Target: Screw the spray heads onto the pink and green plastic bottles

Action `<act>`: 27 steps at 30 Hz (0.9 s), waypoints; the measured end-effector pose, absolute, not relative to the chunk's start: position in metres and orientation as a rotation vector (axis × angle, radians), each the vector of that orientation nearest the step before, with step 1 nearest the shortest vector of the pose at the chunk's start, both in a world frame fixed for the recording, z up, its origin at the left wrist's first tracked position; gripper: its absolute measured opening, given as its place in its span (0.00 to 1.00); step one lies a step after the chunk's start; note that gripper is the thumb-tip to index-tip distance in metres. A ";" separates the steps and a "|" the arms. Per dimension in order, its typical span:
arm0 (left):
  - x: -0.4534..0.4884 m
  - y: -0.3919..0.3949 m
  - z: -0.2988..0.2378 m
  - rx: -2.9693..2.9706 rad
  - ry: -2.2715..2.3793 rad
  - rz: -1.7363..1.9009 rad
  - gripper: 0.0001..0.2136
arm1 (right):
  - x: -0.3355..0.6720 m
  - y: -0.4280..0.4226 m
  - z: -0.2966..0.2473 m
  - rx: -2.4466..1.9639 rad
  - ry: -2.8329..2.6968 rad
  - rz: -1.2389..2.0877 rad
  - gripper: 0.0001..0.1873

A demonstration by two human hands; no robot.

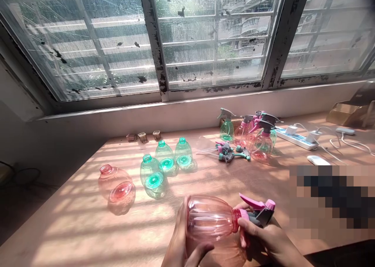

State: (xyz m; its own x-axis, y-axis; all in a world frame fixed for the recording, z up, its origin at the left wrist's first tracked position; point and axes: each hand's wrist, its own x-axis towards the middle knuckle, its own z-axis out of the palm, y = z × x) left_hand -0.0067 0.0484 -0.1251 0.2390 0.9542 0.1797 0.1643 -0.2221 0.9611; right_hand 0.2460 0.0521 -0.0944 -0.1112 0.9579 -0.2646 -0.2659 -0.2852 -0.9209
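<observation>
A clear pink spray bottle (pixel 209 217) lies sideways between my hands, low over the front of the table. My left hand (pixel 179 239) cups its base, with the thumb along the near side. At the neck, my right hand (pixel 260 235) grips the pink collar of a grey and pink spray head (pixel 259 210); its fingers wrap around from behind. The head sits against the red threaded neck; how tightly it is screwed on I cannot tell. To the left stand a pink bottle without a head (pixel 113 183) and several green ones, the nearest a green bottle (pixel 150 177).
Loose spray heads (pixel 227 151) lie beyond my hands. Behind them stand several bottles with heads fitted, including a green one (pixel 226 130). A white power strip (pixel 297 138) with cables and a white mouse-shaped object (pixel 318 160) are at the right. A cardboard box (pixel 342 112) stands farther back.
</observation>
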 end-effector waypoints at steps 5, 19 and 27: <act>-0.004 0.046 -0.122 1.607 1.129 1.105 0.43 | 0.245 0.054 -0.096 -1.111 -0.901 1.552 0.30; -0.002 0.045 -0.126 1.645 1.094 1.150 0.43 | 0.247 0.054 -0.095 -1.093 -0.929 1.549 0.28; -0.009 0.044 -0.125 1.638 1.051 1.120 0.45 | 0.248 0.054 -0.098 -1.069 -0.998 1.543 0.25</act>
